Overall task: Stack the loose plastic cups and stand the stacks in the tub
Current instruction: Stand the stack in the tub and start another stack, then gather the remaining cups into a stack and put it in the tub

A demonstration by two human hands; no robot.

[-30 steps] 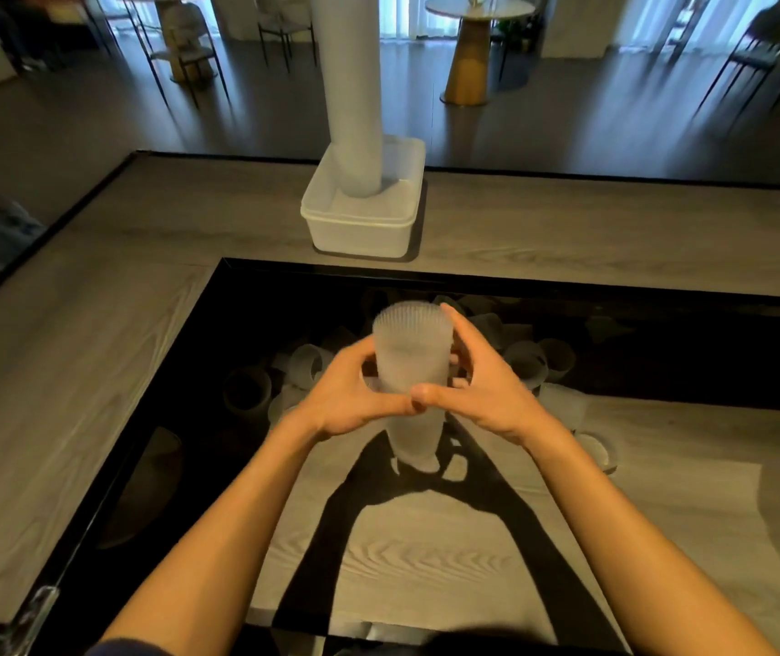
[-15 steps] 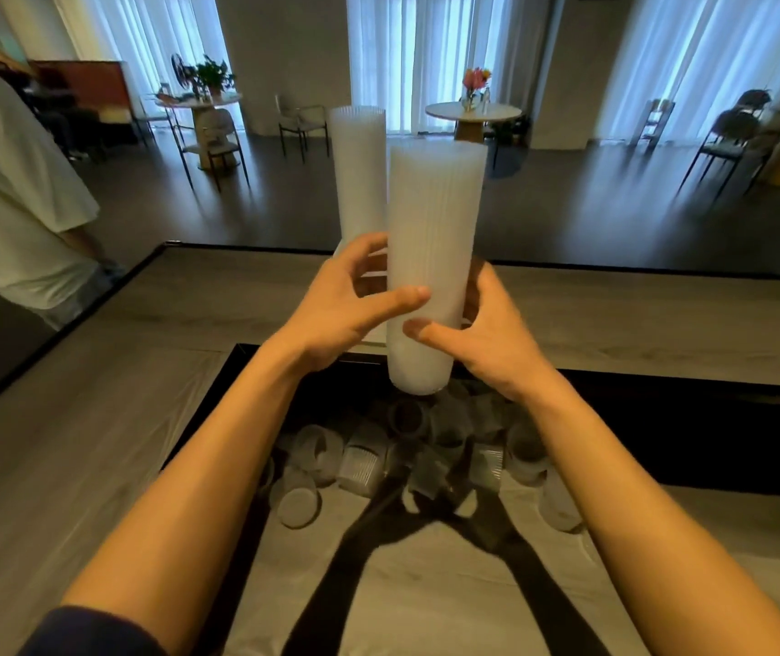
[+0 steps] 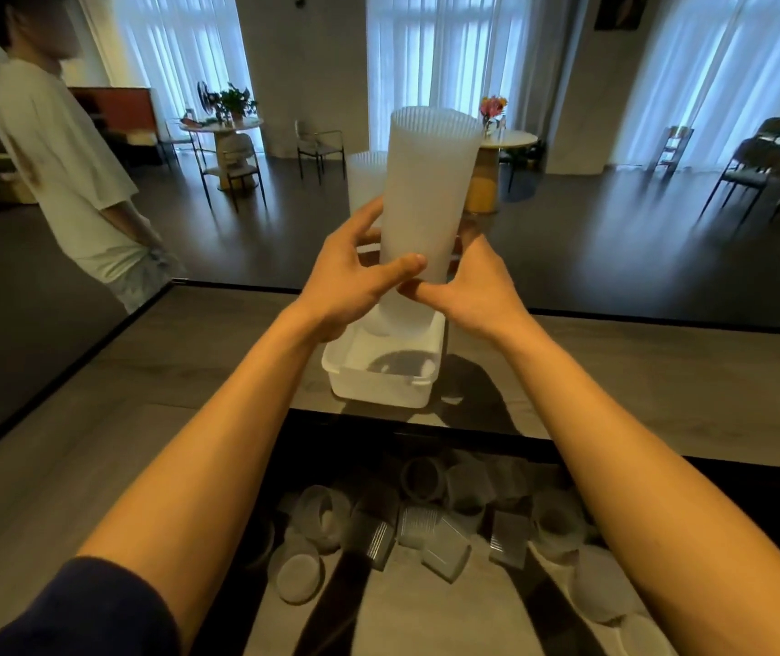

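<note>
At the far left a person in a white shirt (image 3: 61,149) stands beside the desk (image 3: 662,371) and takes no part. The left hand (image 3: 345,277) grips the low part of the tall stack of cups (image 3: 428,191), its fingers (image 3: 369,220) curled round the back. Just behind this hand a second stack (image 3: 365,179) stands in the white tub (image 3: 378,388). The held stack is upright, with its base down at the far side of the tub; I cannot tell if it touches the bottom. The right hand (image 3: 478,286) grips the same stack from the other side. I judge the stack to be light, thin-walled and ribbed, and so tall that it may bend or slide apart. A low, gentle hold with both hands suits it. The loose cups (image 3: 425,527) lie below, in the sunken middle of the desk.
</note>
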